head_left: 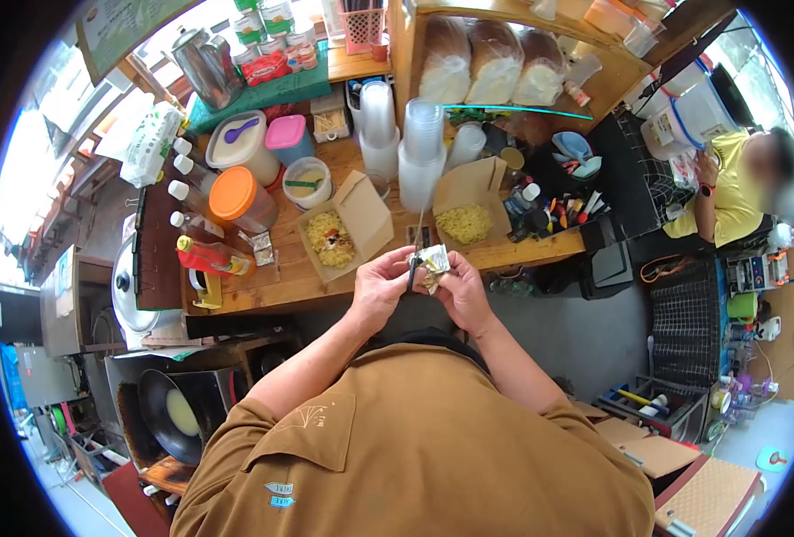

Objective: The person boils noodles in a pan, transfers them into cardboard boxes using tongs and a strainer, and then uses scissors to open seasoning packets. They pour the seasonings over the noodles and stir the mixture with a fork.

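Scissors (pixel 417 255) with dark handles are held in my left hand (pixel 382 285), their blades pointing toward the counter. Beside them, my right hand (pixel 462 294) pinches a small silver foil packet (pixel 434 259). Both hands are close together in front of the counter's edge. Beyond them stand two open cardboard boxes: the left box (pixel 367 217) holds yellow noodles with a dark reddish topping (pixel 332 240), and the right box (pixel 470 183) holds plain-looking yellow noodles (pixel 465 224).
Stacked plastic cups (pixel 422 157), an orange-lidded jar (pixel 243 199) and a red bottle (pixel 213 257) stand on the wooden counter (pixel 307 291). A wok (pixel 171 416) is at the lower left. A person in yellow (pixel 733 188) is at the right.
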Demonstrator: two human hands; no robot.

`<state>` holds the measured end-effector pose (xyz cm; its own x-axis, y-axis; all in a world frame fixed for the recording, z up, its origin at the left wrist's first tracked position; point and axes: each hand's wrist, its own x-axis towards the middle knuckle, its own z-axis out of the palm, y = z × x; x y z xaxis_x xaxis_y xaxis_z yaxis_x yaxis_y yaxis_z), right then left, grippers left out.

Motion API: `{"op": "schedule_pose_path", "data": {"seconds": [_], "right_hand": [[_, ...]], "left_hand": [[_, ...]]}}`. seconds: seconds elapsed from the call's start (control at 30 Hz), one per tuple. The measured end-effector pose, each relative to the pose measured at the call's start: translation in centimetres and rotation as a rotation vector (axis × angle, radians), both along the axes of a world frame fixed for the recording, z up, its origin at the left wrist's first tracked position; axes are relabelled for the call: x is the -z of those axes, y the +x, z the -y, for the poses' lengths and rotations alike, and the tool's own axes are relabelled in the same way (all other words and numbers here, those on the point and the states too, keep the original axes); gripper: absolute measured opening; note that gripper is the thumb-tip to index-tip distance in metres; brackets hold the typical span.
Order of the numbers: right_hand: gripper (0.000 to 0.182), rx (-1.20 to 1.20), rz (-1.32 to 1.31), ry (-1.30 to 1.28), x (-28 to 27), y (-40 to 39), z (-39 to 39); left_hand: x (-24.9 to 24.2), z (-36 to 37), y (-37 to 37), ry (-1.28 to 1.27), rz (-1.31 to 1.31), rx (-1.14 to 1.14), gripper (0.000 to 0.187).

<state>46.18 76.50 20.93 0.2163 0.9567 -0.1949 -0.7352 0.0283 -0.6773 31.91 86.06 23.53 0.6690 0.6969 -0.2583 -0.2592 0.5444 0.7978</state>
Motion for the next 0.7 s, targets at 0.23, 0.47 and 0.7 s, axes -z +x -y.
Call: {"op": "schedule_pose_path", "data": {"seconds": [0.23,0.47,0.7], "right_hand": [[0.008,-0.168,0.739,-0.196,-3.8,10.7,4.7],[0.026,-0.558,1.408,-0.356,-11.4,27.4,10.4],[0.021,-0.695,1.325,-0.036,-8.7,21.6,6.8]], "left_hand": [[1.5,6.0,7.2,0.160,-0.185,-0.013,0.048],[0.1,8.2,8.8,0.187,-0.274,0.049,0.050],[-1.1,10.4,13.3,0.840,-0.378,0.072,0.038]]}}
